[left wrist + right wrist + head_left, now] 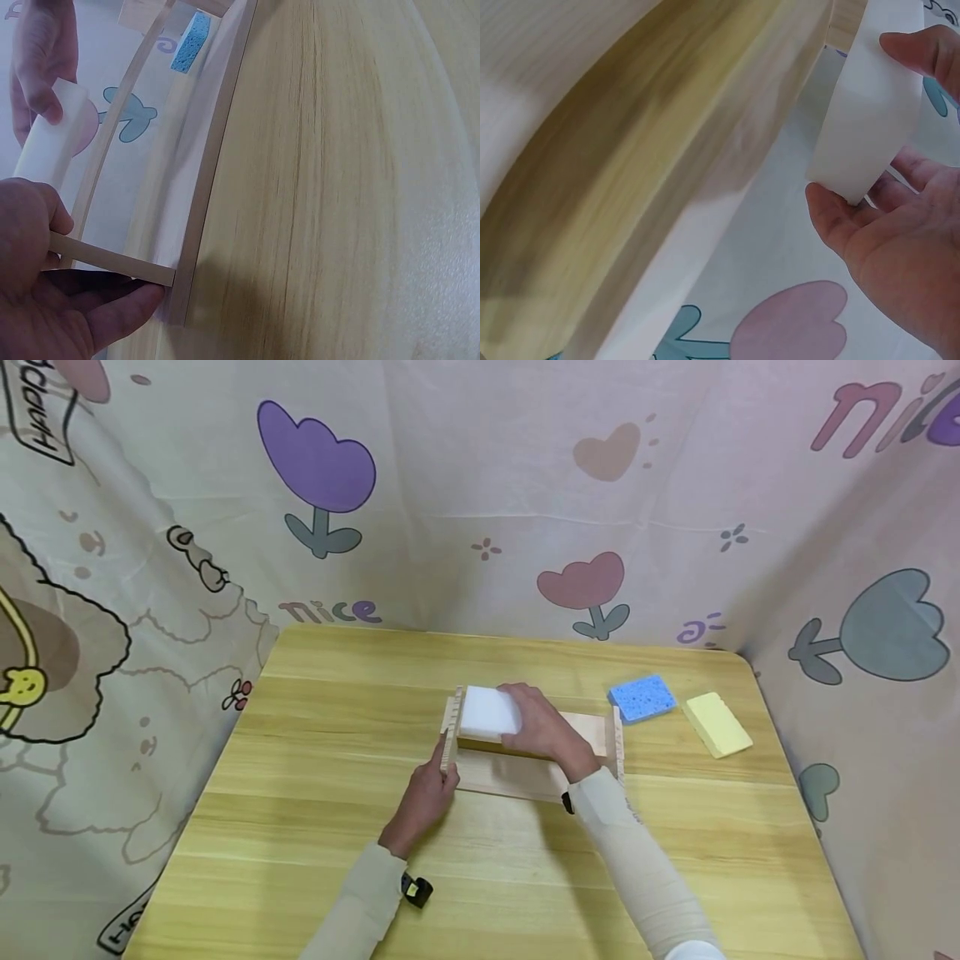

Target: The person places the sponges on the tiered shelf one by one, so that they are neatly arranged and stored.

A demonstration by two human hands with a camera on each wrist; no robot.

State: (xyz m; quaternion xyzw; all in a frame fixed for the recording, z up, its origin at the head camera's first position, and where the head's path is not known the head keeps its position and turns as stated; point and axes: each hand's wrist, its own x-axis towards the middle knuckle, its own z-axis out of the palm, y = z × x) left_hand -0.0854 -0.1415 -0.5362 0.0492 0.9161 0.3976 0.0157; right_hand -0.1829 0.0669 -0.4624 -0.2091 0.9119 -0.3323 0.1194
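A small wooden rack (pixel 510 775) with upright end panels and long side slats stands on the table. My left hand (pixel 420 797) grips its left end panel (pixel 112 259), thumb on one side and fingers on the other in the left wrist view. Over the rack's far slat, close to that panel, is a white sponge block (pixel 486 712). My right hand (pixel 536 722) holds the block by its right end. In the right wrist view the thumb and fingertips (pixel 829 206) pinch opposite faces of the white block (pixel 874 105).
A blue sponge (pixel 642 698) lies just beyond the rack's right end. Farther right is a pale yellow sponge (pixel 717 725). The wooden table (pixel 300 752) meets a printed cloth (pixel 450 510) hanging behind it and at both sides.
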